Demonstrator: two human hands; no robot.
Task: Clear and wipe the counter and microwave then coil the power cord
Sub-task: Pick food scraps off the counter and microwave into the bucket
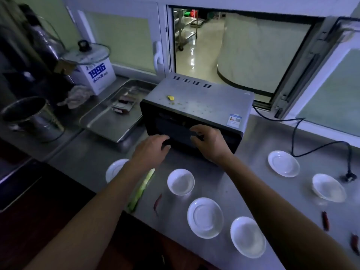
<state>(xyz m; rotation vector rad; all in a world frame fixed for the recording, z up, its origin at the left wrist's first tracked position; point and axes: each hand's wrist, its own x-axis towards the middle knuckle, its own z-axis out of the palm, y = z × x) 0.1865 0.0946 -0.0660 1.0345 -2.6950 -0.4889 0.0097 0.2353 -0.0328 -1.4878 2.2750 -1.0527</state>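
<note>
A dark microwave point(196, 106) stands on the steel counter point(253, 145), with crumbs and a yellow scrap point(171, 97) on its grey top. My left hand point(153, 147) touches the lower left of its door, fingers loosely bent. Spread against the door's middle is my right hand point(208, 143). The black power cord point(296, 133) trails loose over the counter to its plug point(349, 179) at the right. Several white dishes, such as the bowl point(180, 181), lie about, with a green vegetable strip point(142, 190) and dried red chilies point(157, 203).
A steel tray point(115, 117) holding scraps sits left of the microwave. Behind it are a crumpled cloth point(76, 96), a white box under a glass lid point(95, 75) and a steel pot point(33, 117). An open window point(224, 49) is behind the microwave.
</note>
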